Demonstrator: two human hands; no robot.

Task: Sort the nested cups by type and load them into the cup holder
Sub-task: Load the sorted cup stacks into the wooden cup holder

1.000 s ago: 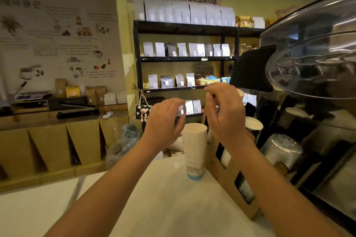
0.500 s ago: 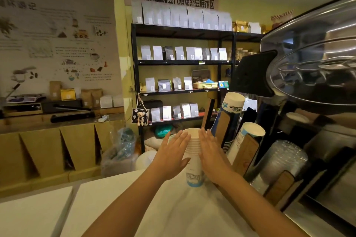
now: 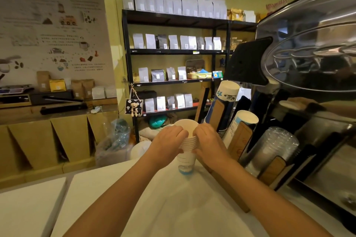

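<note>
Presently: white counter (image 3: 115, 198) noted nearest | stack of paper cups (image 3: 186, 152) stood upright on it | left hand (image 3: 167, 142) and right hand (image 3: 209, 143) closed around stack's upper rims from either side | cup holder (image 3: 238, 140) just right, three tilted stacks loaded | shelves (image 3: 173, 52) behind.

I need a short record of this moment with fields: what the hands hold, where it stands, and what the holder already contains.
left hand: grips the left side of the cup stack near its rims
right hand: grips the right side, same height
cup stack: white paper cups, nested, upright on the white counter
cup holder: right of the stack, slanted slots
holder contents: blue-printed paper cups, white paper cups, clear plastic cups
</note>
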